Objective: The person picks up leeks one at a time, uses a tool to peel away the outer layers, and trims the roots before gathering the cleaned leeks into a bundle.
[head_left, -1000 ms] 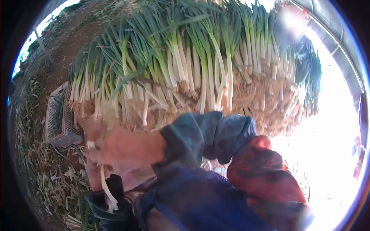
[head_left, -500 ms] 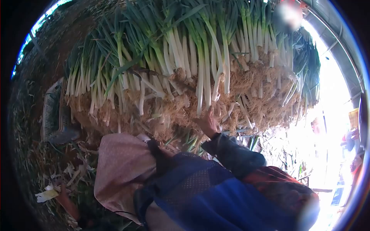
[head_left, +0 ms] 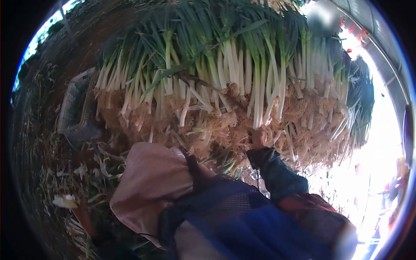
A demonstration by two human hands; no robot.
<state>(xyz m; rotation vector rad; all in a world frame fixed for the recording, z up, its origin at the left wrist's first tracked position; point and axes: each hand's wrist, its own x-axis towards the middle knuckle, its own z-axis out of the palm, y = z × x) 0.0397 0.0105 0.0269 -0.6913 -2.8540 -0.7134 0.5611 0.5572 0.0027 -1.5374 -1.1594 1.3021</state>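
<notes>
In front of me a thick pile of green onions (head_left: 255, 82) lies with white stems and brown roots toward me, green leaves pointing away. My right hand (head_left: 258, 139) reaches to the root end of a long green onion (head_left: 258, 102) in the middle of the pile. Its fingers are closed at the base of the stem, partly hidden among roots. Low on the left, my left hand (head_left: 83, 213) is closed on a small pale yellowish-white piece (head_left: 65, 201), too blurred to name. Below that hand lie more thin white stems (head_left: 78, 236).
A grey plastic crate (head_left: 71, 104) stands at the left end of the pile. Leaf scraps (head_left: 80, 171) litter the ground on the left. My bent knee (head_left: 149, 182) and blue apron (head_left: 242, 221) fill the lower middle. Bright glare covers the right side.
My right hand's spread fingers have closed at the base of the green onion. The whole view has shifted, so the pile appears farther right. The left hand still holds the pale piece.
</notes>
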